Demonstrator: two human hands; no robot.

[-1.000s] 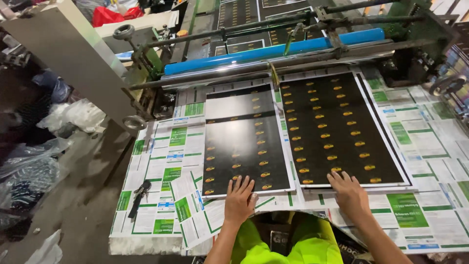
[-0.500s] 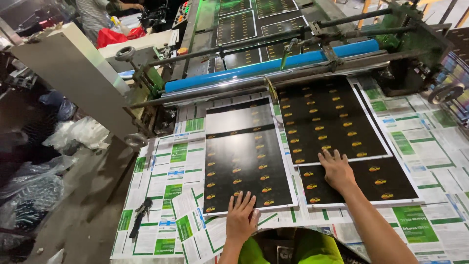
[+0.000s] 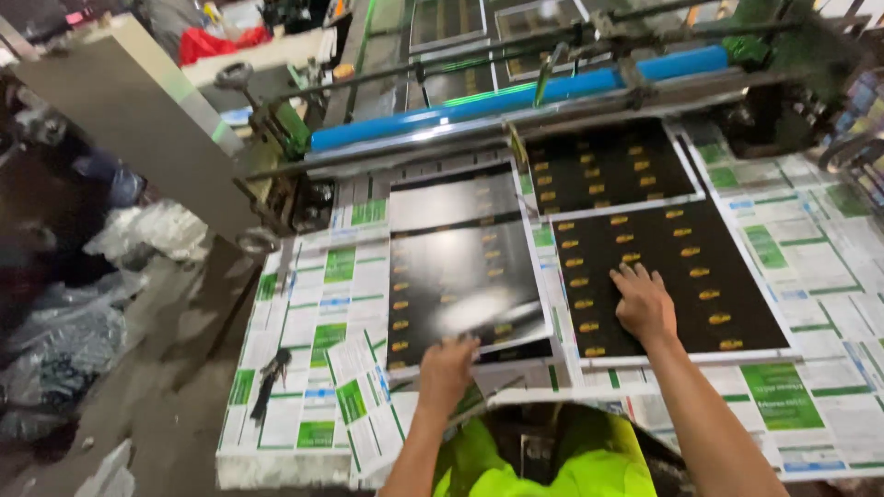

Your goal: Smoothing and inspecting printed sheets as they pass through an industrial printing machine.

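Two glossy black printed sheets with rows of small gold marks lie side by side on a machine's feed table. My left hand (image 3: pixel 448 371) grips the near edge of the left black sheet (image 3: pixel 460 267), which is lifted and blurred. My right hand (image 3: pixel 642 302) lies flat, fingers spread, on the right black sheet (image 3: pixel 700 276). Behind that one, another black sheet (image 3: pixel 603 166) lies partly under the blue roller (image 3: pixel 516 97).
The table (image 3: pixel 304 313) is covered with white and green printed paper. Beyond the roller, more black sheets sit on the machine bed (image 3: pixel 460 23). A dark tool (image 3: pixel 269 373) lies at the table's left edge. Plastic bags (image 3: pixel 83 304) pile on the floor to the left.
My right hand has pushed its black sheet forward toward the roller. My left hand has closed on the near edge of the left sheet and lifted it.
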